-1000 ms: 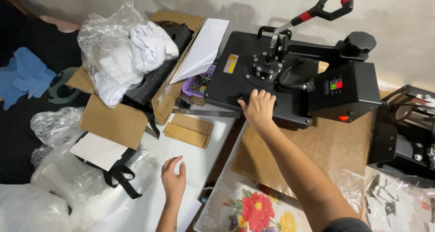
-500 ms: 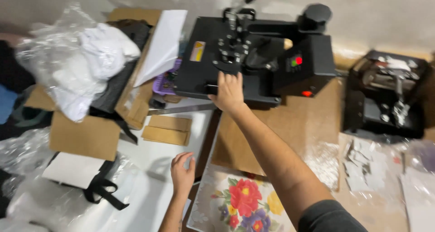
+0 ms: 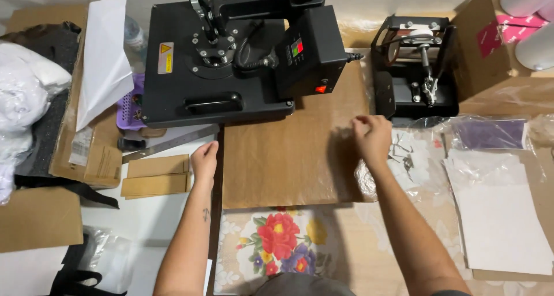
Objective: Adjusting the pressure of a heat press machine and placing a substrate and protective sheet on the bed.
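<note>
Both hands (image 3: 205, 160) (image 3: 372, 137) flank brown paper sheet (image 3: 288, 151), touching its edges

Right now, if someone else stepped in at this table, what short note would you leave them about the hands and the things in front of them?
Left hand: empty, resting at the left edge of the brown paper sheet.
Right hand: fingers bent at that sheet's right edge, beside a clear plastic bag of small white pieces.
Large black heat press: closed, behind the sheet, untouched.
Small black press: to the right.
Done: sheet lies flat.
Left: nothing is on the sheet yet.
</note>
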